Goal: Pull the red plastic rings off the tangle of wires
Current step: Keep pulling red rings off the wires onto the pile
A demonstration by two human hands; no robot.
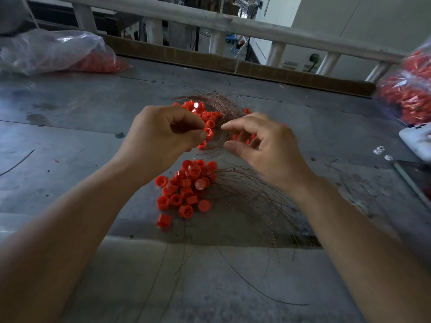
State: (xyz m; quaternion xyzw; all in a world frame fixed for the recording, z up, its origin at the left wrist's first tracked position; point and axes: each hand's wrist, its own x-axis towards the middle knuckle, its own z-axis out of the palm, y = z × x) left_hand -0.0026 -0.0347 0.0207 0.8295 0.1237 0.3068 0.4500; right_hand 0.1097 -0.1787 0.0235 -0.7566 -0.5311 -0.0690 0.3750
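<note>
A loose heap of small red plastic rings [186, 187] is lying nearest me, thin coppery wires [251, 197] fanning out just beside it. Farther off, more rings [200, 111] are sitting among a second wire bundle [221, 102]. I am pinching one ring [208, 132] in my left hand [163, 134].

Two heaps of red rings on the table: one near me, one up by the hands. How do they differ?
The far heap is partly hidden behind the left hand; the near heap lies in full view. The near heap looks larger and looser, with strays at its edge; the far heap is tighter. Both are the same red rings, each with thin wires fanning off to its right.
</note>
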